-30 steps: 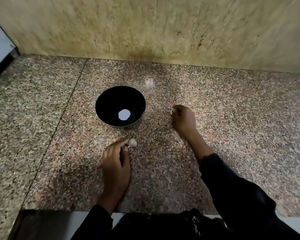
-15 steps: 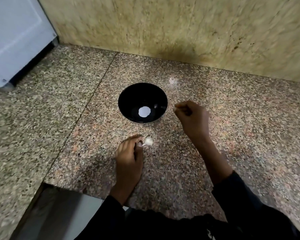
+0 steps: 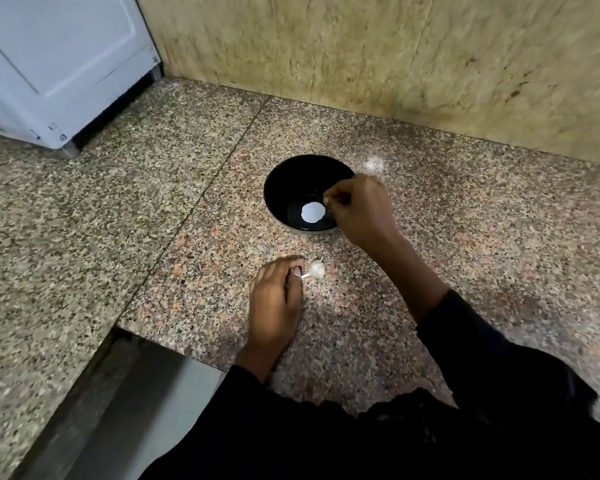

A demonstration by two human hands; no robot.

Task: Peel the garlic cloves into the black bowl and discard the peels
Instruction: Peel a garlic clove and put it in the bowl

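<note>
A black bowl [image 3: 291, 188] stands on the speckled granite counter [image 3: 465, 244], with a bright white reflection at its bottom. My right hand [image 3: 364, 211] hovers over the bowl's right rim, fingers curled and pinching a small pale garlic piece at the fingertips. My left hand [image 3: 276, 299] rests on the counter below the bowl and pinches the stem of an unpeeled garlic clove [image 3: 316, 270] that lies on the stone.
A beige marble wall [image 3: 395, 57] backs the counter. A white appliance [image 3: 49, 64] stands at the far left. The counter's front edge steps down at the lower left, near my left wrist. Dark sleeves cover both forearms.
My right hand has moved left from the counter to over the bowl's right rim, still pinching its small piece. My left hand stays with the clove. The camera view has shifted left.
</note>
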